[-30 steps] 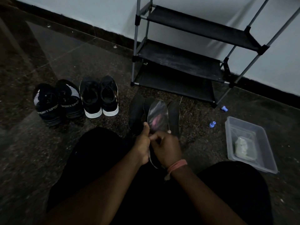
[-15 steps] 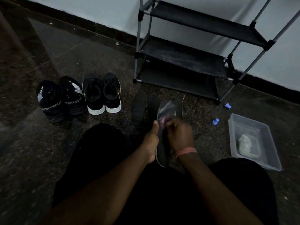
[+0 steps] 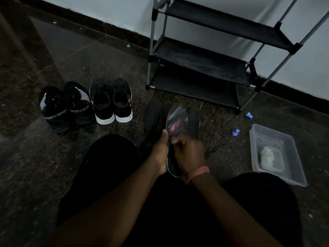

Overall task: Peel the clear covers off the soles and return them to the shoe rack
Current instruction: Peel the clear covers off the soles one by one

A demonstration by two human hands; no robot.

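Gripping a dark sole (image 3: 173, 157) from the left, the left hand (image 3: 160, 154) has its thumb up along the edge. The right hand (image 3: 188, 154) is blurred, its fingers curled at the clear cover (image 3: 177, 120) over the sole's far half; whether they pinch it I cannot tell. Three more soles (image 3: 152, 120) lie on the floor (image 3: 106, 56) just beyond the hands. The rack (image 3: 199, 57) stands farther off, its shelves bare. Far left sit two pairs of shoes (image 3: 89, 106). At the right is a clear tub (image 3: 277, 155), with two small blue bits (image 3: 235, 132) near it.
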